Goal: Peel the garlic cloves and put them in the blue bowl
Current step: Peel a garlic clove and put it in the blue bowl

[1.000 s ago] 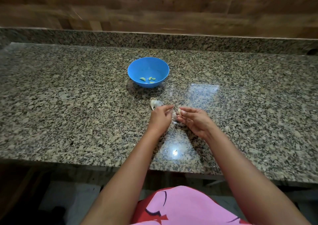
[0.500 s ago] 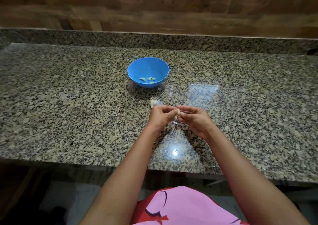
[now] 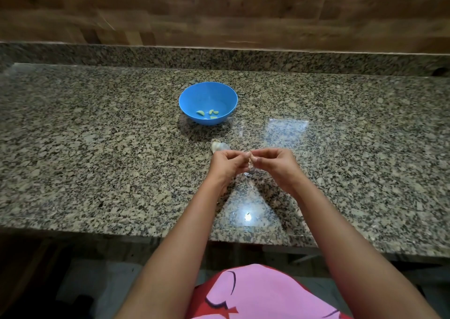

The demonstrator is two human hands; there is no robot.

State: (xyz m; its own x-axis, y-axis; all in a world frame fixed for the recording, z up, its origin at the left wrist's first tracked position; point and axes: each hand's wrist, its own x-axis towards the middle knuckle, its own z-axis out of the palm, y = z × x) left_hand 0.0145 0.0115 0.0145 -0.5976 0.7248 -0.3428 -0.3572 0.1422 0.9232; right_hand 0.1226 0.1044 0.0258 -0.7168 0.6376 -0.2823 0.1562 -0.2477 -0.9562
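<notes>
Hands drawn closer together since a second ago; peeling is under way.
Clove (image 3: 250, 160) is pinched between left hand (image 3: 229, 164) and right hand (image 3: 274, 164), near bowl (image 3: 208, 92); skin must be stripped next.

Both hands (image 3: 252, 162) pinch garlic clove (image 3: 250, 160) (apparently half-peeled); blue bowl (image 3: 208, 103) holds peeled cloves (image 3: 208, 113).

The bowl (image 3: 208, 99) was bright blue, with pale green cloves (image 3: 207, 113) inside. The bench (image 3: 97, 148) was speckled granite in grey, black and tan. The wall (image 3: 219, 14) showed brown wood grain. The garment (image 3: 255, 292) was pink and red.
</notes>
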